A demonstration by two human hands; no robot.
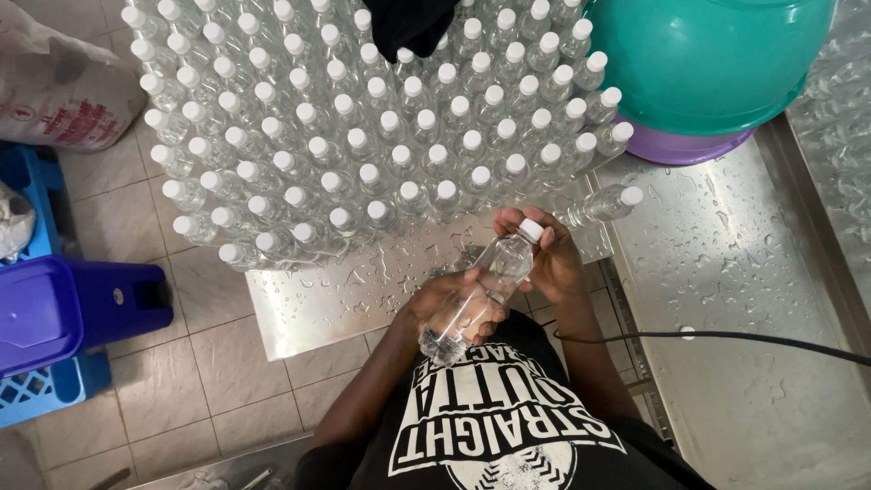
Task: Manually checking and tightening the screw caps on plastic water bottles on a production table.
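I hold a clear plastic bottle [478,293] with a white cap tilted in front of my chest. My left hand [446,305] grips its lower body near the base. My right hand [547,257] is wrapped around the neck, fingers at the white cap. Just beyond my hands stand several rows of identical capped bottles [363,136] packed upright on a wet steel table [308,313]. One more capped bottle [603,204] lies on its side at the right end of the rows.
A teal basin [708,59] sits on a purple one [685,145] at the upper right. A wet steel surface [753,299] stretches right, crossed by a black cable [726,338]. On the tiled floor at left are a blue crate [45,386], a purple stool [77,308] and a white sack [59,82].
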